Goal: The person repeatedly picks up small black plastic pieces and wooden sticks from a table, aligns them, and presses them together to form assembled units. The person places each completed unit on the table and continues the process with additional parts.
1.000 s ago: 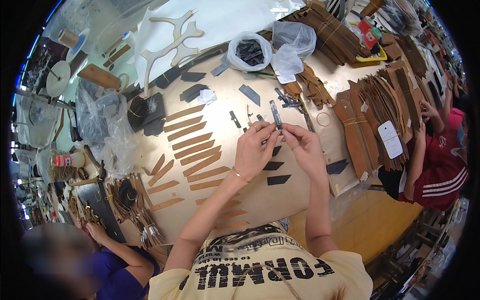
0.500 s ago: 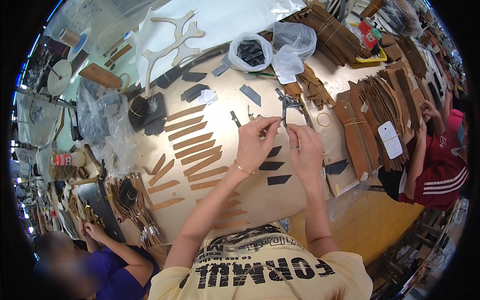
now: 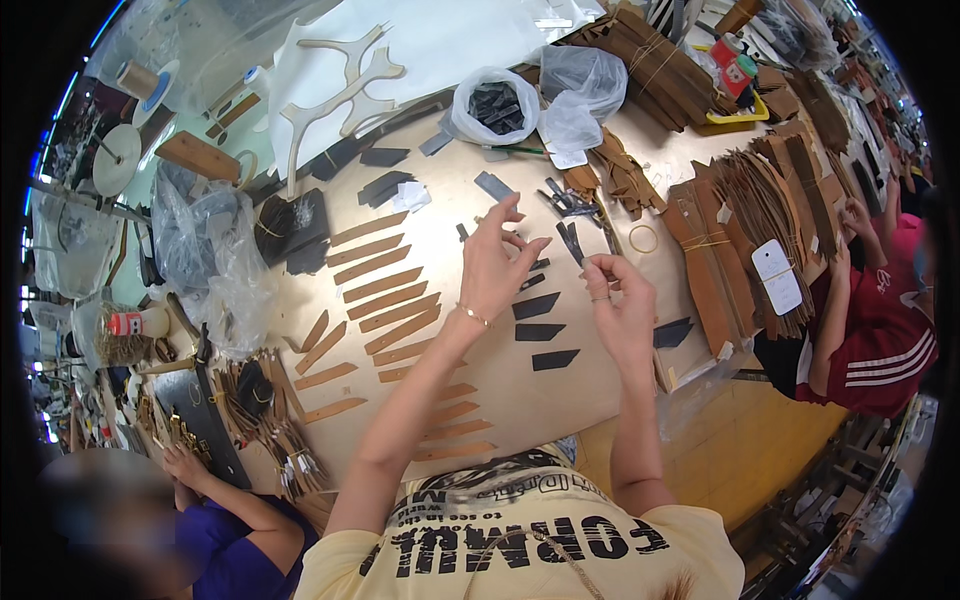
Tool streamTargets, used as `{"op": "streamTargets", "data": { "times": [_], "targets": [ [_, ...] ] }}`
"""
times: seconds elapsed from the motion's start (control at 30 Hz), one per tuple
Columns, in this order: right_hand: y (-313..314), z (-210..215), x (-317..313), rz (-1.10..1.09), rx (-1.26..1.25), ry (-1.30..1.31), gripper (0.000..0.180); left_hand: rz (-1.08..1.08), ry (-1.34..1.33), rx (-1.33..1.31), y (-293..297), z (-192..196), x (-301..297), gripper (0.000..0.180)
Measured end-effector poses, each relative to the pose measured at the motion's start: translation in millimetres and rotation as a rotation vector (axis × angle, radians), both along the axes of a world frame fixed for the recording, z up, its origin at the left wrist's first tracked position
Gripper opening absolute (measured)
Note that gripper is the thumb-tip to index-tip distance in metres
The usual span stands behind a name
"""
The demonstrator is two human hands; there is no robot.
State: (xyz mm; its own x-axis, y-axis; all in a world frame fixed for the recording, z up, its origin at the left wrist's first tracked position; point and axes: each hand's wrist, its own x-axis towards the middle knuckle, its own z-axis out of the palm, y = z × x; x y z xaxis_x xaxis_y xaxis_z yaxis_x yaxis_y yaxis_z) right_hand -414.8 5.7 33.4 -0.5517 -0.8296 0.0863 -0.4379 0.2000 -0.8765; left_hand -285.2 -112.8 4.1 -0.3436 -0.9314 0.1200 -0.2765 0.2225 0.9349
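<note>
My right hand (image 3: 622, 290) pinches a couple of narrow dark strips (image 3: 570, 243) between thumb and fingers, their far ends fanned apart. To its left, my left hand (image 3: 493, 262) is raised over the table with thumb and fingers spread and nothing visible between them. More small dark strips (image 3: 568, 200) lie in a loose pile just beyond my right hand. Between my forearms, several black slanted-end pieces (image 3: 540, 333) form a column. Left of my left forearm, rows of tan leather strips (image 3: 386, 292) lie spread out.
A plastic bag of black pieces (image 3: 497, 108) stands at the far side. Bundled brown leather pieces (image 3: 705, 255) line the right, near a co-worker in dark red (image 3: 880, 345). Crumpled clear plastic (image 3: 205, 260) lies left. Another person in purple (image 3: 250, 545) works at the lower left.
My left hand has moved away from my right hand, its fingers now parted. My right hand has shifted slightly right and nearer me, keeping the strips.
</note>
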Motion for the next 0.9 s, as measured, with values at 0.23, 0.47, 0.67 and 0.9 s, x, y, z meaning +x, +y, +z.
{"op": "streamTargets", "data": {
  "times": [0.23,0.47,0.67,0.9],
  "targets": [
    [-3,-1,9,0.105,0.006,0.082,0.014,-0.125,0.143,0.052,50,20,12,0.021],
    [-12,3,18,0.218,-0.061,0.141,0.012,-0.086,0.247,0.197,43,17,24,0.019],
    [-16,6,27,0.230,-0.093,0.252,0.011,-0.026,0.314,0.266,45,16,26,0.018],
    [-21,4,31,0.230,-0.095,0.263,0.011,-0.020,0.266,0.225,42,18,30,0.018]
  ]
}}
